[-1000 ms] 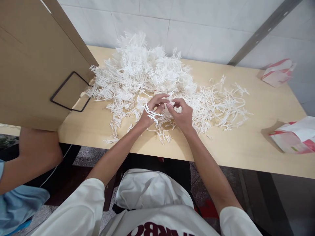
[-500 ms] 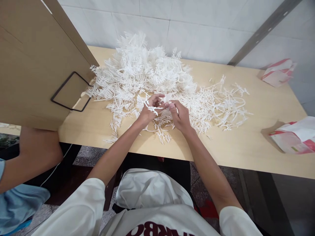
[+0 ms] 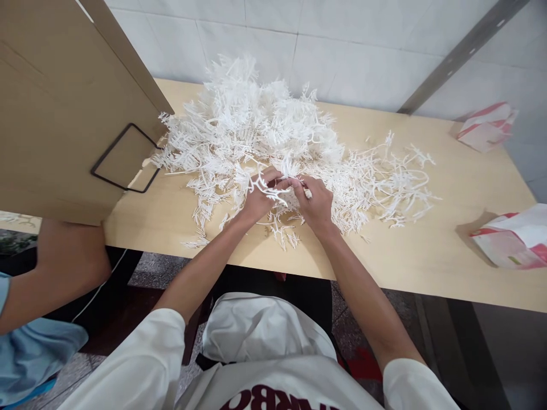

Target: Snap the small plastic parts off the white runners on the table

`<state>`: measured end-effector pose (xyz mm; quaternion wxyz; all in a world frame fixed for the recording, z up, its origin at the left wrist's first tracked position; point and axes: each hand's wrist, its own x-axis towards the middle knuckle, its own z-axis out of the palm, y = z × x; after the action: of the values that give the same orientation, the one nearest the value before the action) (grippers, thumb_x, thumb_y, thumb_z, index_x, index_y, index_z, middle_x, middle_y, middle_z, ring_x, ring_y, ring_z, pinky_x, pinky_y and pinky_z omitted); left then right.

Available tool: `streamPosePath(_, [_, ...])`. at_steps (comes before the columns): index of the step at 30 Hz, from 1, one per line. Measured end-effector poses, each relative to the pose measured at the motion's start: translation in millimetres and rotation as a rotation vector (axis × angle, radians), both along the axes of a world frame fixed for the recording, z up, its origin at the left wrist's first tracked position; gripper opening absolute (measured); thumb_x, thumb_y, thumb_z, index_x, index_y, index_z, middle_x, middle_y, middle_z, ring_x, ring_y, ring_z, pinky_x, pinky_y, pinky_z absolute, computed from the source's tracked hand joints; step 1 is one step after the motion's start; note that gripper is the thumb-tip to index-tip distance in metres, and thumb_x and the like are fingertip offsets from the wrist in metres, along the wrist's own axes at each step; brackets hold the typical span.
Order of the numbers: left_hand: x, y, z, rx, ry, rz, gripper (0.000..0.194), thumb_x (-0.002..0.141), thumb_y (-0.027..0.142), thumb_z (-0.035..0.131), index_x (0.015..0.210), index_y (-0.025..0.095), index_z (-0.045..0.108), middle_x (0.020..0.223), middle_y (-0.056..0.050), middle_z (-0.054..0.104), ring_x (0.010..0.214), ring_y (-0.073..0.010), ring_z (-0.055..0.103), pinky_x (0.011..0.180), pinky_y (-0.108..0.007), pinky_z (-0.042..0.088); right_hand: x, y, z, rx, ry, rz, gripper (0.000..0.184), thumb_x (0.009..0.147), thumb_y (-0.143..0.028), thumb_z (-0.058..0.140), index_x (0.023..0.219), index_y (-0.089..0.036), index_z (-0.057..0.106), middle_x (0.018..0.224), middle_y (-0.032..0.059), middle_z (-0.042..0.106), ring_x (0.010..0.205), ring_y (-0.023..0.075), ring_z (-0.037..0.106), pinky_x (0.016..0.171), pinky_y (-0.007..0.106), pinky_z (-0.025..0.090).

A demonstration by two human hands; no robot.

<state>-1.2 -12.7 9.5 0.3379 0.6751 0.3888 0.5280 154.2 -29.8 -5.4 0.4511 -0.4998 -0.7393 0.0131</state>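
Note:
My left hand (image 3: 260,197) is closed on a white branched plastic stem (image 3: 270,191), whose forked twigs stick out over the back of the hand. Fingers bent, my right hand (image 3: 315,200) meets the left at the fingertips and pinches a part of the white piece; exactly what lies between those fingertips is hidden. Behind both hands rises a big heap of white feathery plastic sprigs (image 3: 265,119). Bare white branching stems (image 3: 397,185) lie to the right of it. One loose sprig (image 3: 282,230) rests on the table just below my hands.
A tall cardboard panel (image 3: 64,114) with a black wire frame (image 3: 128,156) stands at the left. Two red-and-white paper bags, one farther back (image 3: 487,126) and one nearer (image 3: 513,238), sit on the wooden table (image 3: 410,256). Another person's arm (image 3: 68,267) is at lower left.
My hands have drawn closer, fingertips now touching. The white stem in my left hand has turned and reaches farther right. The heap looks the same.

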Motion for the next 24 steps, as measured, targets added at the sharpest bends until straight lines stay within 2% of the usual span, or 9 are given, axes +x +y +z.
streamPosePath(3, [-1,-2,-0.4,0.105,0.138,0.007,0.037,0.088,0.046,0.059,0.064,0.019,0.054,0.067,0.000,0.046,0.061,-0.0115,0.043,0.060,-0.029,0.036,-1,1,0.8,0.007,0.019,-0.019,0.028,0.097,-0.043,0.045,0.087,-0.022,0.061,0.078,0.0024,0.067,0.075,0.0162,0.060,0.074,0.031,0.044])
streamPosePath(8, [3,-5,-3.5,0.128,0.241,-0.088,0.041,0.091,0.053,0.051,0.067,0.020,0.052,0.072,-0.003,0.049,0.066,-0.0142,0.045,0.061,-0.031,0.038,3,2,10.3,-0.188,0.139,0.032,0.023,0.089,-0.034,0.046,0.070,-0.022,0.050,0.062,-0.0026,0.053,0.059,0.0129,0.047,0.060,0.028,0.036])
streamPosePath(10, [6,-7,-2.9,0.064,0.229,-0.135,0.042,0.089,0.056,0.053,0.069,0.019,0.052,0.072,-0.002,0.049,0.066,-0.0137,0.045,0.061,-0.030,0.039,5,2,13.9,-0.270,0.234,0.101,0.024,0.087,-0.033,0.046,0.066,-0.022,0.046,0.059,-0.0035,0.048,0.057,0.0117,0.043,0.058,0.027,0.035])
streamPosePath(14, [8,-10,-0.5,-0.186,0.093,-0.276,0.039,0.087,0.057,0.055,0.085,0.018,0.057,0.075,-0.001,0.054,0.066,-0.0116,0.049,0.060,-0.026,0.040,8,5,15.2,-0.440,0.460,0.224,0.031,0.085,-0.034,0.046,0.058,-0.022,0.037,0.054,-0.0047,0.037,0.053,0.0100,0.038,0.053,0.025,0.033])
streamPosePath(17, [8,-9,-0.5,-0.307,0.012,-0.334,0.040,0.085,0.057,0.056,0.085,0.018,0.057,0.071,0.000,0.054,0.061,-0.0098,0.047,0.055,-0.024,0.038,9,8,13.2,-0.514,0.517,0.276,0.031,0.085,-0.034,0.047,0.057,-0.022,0.039,0.054,-0.0048,0.038,0.052,0.0097,0.038,0.052,0.025,0.033])
streamPosePath(19, [8,-8,-0.8,-0.318,0.017,-0.297,0.039,0.084,0.056,0.058,0.081,0.017,0.057,0.066,0.001,0.050,0.057,-0.0089,0.044,0.053,-0.023,0.035,9,8,12.8,-0.501,0.482,0.276,0.031,0.087,-0.036,0.048,0.060,-0.021,0.046,0.056,-0.0044,0.043,0.053,0.0101,0.041,0.054,0.025,0.035])
streamPosePath(22, [5,-5,-1.8,-0.283,0.090,-0.209,0.038,0.082,0.054,0.061,0.076,0.017,0.056,0.065,0.002,0.048,0.058,-0.0089,0.042,0.053,-0.024,0.034,7,5,12.7,-0.383,0.379,0.212,0.029,0.087,-0.040,0.053,0.066,-0.020,0.052,0.060,-0.0041,0.050,0.057,0.0105,0.045,0.057,0.026,0.036])
streamPosePath(24, [3,-3,-3.9,-0.267,0.123,-0.231,0.036,0.083,0.052,0.061,0.076,0.017,0.056,0.066,0.001,0.048,0.060,-0.0099,0.044,0.056,-0.025,0.035,4,3,10.7,-0.297,0.305,0.156,0.029,0.088,-0.042,0.053,0.068,-0.021,0.054,0.062,-0.0036,0.053,0.059,0.0109,0.047,0.059,0.026,0.037])
